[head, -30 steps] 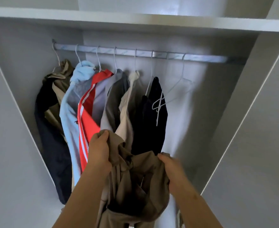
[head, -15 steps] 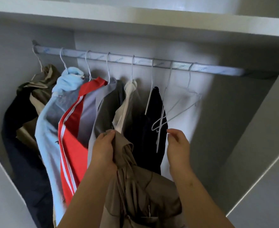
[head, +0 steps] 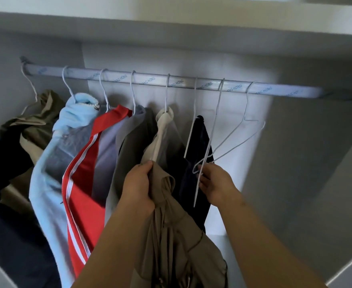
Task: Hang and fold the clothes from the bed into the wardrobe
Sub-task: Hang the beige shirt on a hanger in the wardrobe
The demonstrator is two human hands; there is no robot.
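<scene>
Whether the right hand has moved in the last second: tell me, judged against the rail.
Yes. The right hand has left the khaki garment and risen toward the rail, where it now pinches the lower corner of an empty hanger.

- We have a single view, worn on the head, looking forward into the wardrobe (head: 299, 163).
- It sits below the shelf (head: 171, 23), whose underside we see, and faces the rail (head: 183, 84) from slightly beneath (through a wide-angle lens).
- It is close: the left hand (head: 138, 188) and right hand (head: 216, 183) reach up from the bottom edge.
</scene>
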